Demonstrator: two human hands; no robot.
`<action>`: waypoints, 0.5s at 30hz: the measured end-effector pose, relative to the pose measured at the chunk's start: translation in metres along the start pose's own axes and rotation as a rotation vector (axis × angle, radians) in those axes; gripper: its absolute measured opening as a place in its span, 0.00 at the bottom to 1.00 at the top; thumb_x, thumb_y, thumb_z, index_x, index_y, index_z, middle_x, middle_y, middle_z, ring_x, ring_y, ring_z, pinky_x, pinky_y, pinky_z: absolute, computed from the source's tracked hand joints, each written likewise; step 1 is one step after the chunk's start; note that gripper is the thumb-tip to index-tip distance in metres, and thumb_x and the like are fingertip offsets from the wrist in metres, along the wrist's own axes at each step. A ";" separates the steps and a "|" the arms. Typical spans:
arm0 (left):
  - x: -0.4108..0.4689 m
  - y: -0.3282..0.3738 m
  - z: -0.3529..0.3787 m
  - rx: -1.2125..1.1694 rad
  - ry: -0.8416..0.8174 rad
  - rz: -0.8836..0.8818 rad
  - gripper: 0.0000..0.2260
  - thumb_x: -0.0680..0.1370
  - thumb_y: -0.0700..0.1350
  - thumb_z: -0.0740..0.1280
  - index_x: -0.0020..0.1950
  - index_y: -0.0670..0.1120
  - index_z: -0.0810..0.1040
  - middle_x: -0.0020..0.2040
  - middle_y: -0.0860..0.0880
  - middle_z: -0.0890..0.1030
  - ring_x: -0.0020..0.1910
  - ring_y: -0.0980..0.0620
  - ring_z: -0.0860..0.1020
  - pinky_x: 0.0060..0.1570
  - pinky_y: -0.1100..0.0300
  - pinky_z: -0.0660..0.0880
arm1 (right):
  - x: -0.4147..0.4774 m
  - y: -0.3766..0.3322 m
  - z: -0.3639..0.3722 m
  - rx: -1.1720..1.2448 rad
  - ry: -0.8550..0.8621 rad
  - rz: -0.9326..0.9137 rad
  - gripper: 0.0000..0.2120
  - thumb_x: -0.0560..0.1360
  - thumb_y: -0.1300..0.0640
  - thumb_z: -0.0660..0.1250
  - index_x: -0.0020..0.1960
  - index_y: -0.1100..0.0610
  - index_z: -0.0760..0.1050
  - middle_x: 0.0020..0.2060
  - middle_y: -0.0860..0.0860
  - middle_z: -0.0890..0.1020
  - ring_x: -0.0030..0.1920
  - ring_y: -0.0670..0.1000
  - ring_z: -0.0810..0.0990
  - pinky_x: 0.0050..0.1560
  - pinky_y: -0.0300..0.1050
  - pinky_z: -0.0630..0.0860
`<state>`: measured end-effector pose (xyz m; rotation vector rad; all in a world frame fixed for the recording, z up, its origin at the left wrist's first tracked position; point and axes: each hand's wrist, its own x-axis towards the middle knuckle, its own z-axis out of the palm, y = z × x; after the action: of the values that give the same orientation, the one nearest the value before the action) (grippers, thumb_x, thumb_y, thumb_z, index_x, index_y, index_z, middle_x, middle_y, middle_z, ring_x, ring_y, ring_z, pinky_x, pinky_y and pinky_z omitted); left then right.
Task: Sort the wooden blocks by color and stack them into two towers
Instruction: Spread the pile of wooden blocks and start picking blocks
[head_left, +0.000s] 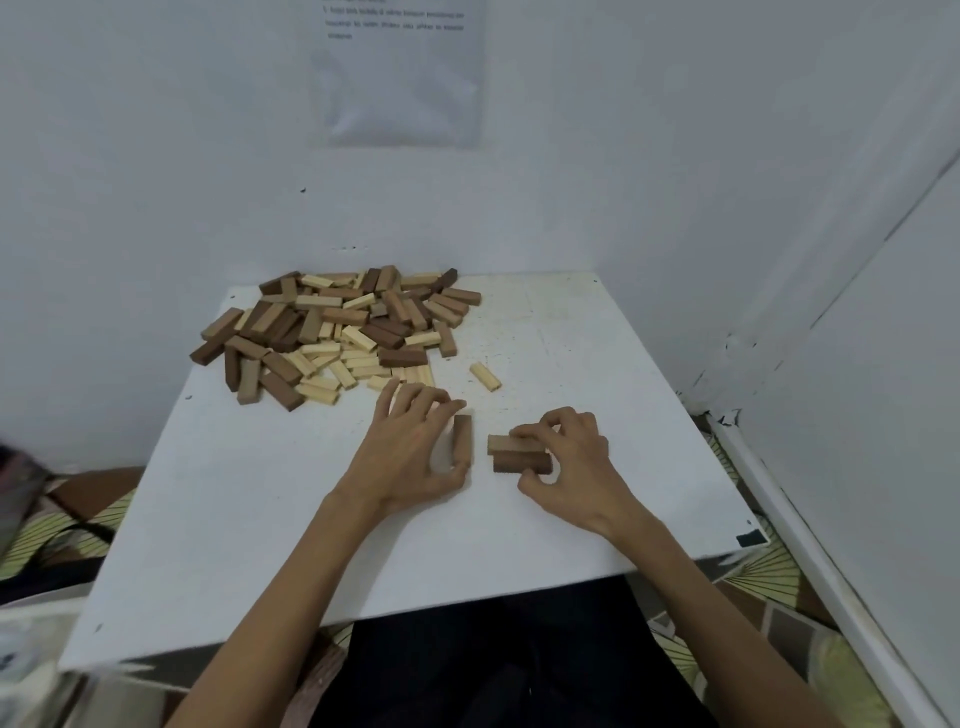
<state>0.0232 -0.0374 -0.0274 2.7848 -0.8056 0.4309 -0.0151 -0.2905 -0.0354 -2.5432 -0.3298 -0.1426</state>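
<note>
Left hand (410, 452) pinches one brown block (462, 439); right hand (569, 462) grips touching brown pair (517, 453). Mixed pile (337, 332) at bench (260, 519) far-left.

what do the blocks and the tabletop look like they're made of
Blocks: seemingly wood, matte, in pale and brown tones; grain too blurred to confirm. Tabletop: smooth white board, perhaps painted or laminate, with small specks and scuffs.
</note>
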 end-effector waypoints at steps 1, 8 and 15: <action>0.000 -0.001 0.000 0.003 0.006 -0.016 0.27 0.71 0.61 0.66 0.65 0.48 0.79 0.58 0.50 0.77 0.62 0.45 0.72 0.70 0.43 0.64 | -0.001 0.000 -0.002 0.006 -0.023 -0.013 0.23 0.71 0.46 0.65 0.66 0.40 0.76 0.56 0.43 0.68 0.61 0.46 0.64 0.61 0.48 0.62; 0.008 0.005 0.000 -0.080 -0.103 0.019 0.24 0.73 0.51 0.62 0.69 0.53 0.76 0.59 0.58 0.81 0.64 0.49 0.71 0.66 0.47 0.58 | 0.001 0.009 -0.012 0.128 -0.125 -0.017 0.32 0.75 0.47 0.71 0.75 0.37 0.63 0.57 0.36 0.71 0.61 0.40 0.66 0.66 0.47 0.62; 0.011 0.019 -0.004 -0.232 -0.134 -0.050 0.33 0.71 0.67 0.59 0.73 0.54 0.71 0.66 0.57 0.76 0.67 0.51 0.67 0.68 0.50 0.61 | 0.013 0.016 -0.017 0.137 -0.190 0.021 0.35 0.73 0.38 0.72 0.76 0.41 0.64 0.51 0.41 0.73 0.57 0.40 0.68 0.61 0.40 0.67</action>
<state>0.0212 -0.0576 -0.0181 2.6306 -0.7583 0.1330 0.0017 -0.3103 -0.0275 -2.4281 -0.3720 0.1261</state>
